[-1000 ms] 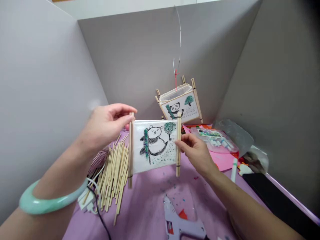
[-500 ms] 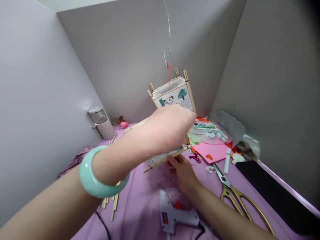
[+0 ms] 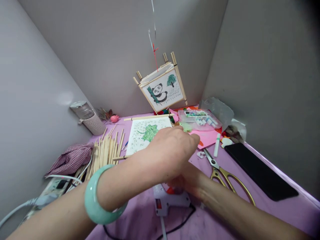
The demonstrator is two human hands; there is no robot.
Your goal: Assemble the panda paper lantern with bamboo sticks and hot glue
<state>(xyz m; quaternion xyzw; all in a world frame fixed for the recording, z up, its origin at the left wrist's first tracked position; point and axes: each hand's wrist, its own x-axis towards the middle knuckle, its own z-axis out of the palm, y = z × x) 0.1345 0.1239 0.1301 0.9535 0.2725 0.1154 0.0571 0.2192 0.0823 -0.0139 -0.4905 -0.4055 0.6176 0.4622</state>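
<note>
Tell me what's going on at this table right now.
A person's left hand, a green bangle on the wrist, reaches across over the right hand, just above a glue gun. Behind them a painted paper panel with stick edges lies flat on the purple table. A panda lantern hangs at the back; bamboo sticks and scissors lie alongside.

- My left hand (image 3: 172, 150) crosses above my right hand (image 3: 186, 181), with the glue gun (image 3: 167, 201) just before them.
- The paper panel (image 3: 145, 133) lies flat behind my hands; the sticks (image 3: 107, 151) lie to its left.
- The scissors (image 3: 225, 175) lie to the right, the phone (image 3: 260, 171) further right.
- The lantern (image 3: 162, 88) hangs behind the panel.
</note>
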